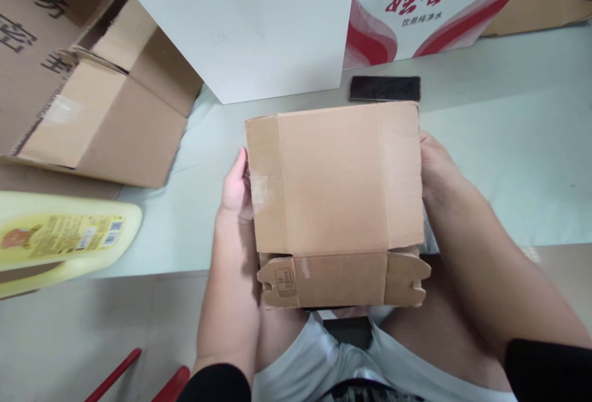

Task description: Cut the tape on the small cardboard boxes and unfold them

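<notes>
A brown cardboard box [333,180], with its creased side panels and a notched lower flap facing up, is held between my two hands over the table's front edge. My left hand [237,185] grips its left side, the thumb pointing up and most fingers hidden behind the cardboard. At the right side my right hand [435,158] has hold of the edge, its fingertips out of sight behind the panel. A strip of clear tape shows on the left panel, and a small printed stamp is on the lower flap.
Beyond the box a black phone [385,88] lies on the pale green tabletop [522,143]. A white box [259,32] and a red-and-white carton [430,10] stand behind. Open cardboard boxes [124,106] and a yellow bottle [69,238] are at left.
</notes>
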`<state>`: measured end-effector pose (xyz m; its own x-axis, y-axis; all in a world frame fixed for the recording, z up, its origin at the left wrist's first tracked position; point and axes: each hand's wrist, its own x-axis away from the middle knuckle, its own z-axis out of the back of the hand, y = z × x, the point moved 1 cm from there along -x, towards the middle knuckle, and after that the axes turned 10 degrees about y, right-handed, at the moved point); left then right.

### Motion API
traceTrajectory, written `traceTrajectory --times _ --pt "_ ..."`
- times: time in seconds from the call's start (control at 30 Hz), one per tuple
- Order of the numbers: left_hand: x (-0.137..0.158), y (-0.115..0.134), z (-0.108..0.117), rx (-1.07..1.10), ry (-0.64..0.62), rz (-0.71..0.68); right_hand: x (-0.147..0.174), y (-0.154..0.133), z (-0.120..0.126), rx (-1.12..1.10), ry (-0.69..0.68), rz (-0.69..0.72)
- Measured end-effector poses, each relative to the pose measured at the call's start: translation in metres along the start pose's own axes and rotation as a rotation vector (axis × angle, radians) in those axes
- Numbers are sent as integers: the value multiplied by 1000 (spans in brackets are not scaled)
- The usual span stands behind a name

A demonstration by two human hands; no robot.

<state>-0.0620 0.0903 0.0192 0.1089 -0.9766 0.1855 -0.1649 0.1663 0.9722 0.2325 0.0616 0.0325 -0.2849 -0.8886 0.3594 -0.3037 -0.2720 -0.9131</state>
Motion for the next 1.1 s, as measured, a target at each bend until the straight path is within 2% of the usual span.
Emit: traceTrajectory --times 0.1,0.17,0.23,0.37,0.53,0.63,0.7,0.8,0.87,0.97,1.03,1.1 --pt "2 2 2 7 -102 135 -2 2 0 -7 19 -16" --pt "1 3 5 -6 -91 110 -4 2 2 -13 33 -24" --pt "-4 2 8 30 -7 18 -5 1 4 -31 -12 -57" --pt "-19 -4 18 182 212 -195 0 -2 8 -45 -231 -136" --pt "-28 -19 26 251 310 -223 9 3 8 -154 -349 -53" --pt "-23 -22 21 211 347 -237 11 7 5 -259 -467 -32" --pt "-17 -19 13 177 348 -254 11 10 4 -244 -509 -8" --pt "-6 -12 -5 112 277 -255 9 13 8 -87 -404 82" --pt "2 -8 -17 103 238 -204 7 12 15 -61 -301 143" --pt "22 -8 -25 136 237 -21 0 4 26 -108 -230 237" --pt "48 -11 -25 117 196 115 -6 -4 35 -153 -199 331" --pt "90 -16 -26 -19 74 229 -12 -12 43 -203 -174 413"
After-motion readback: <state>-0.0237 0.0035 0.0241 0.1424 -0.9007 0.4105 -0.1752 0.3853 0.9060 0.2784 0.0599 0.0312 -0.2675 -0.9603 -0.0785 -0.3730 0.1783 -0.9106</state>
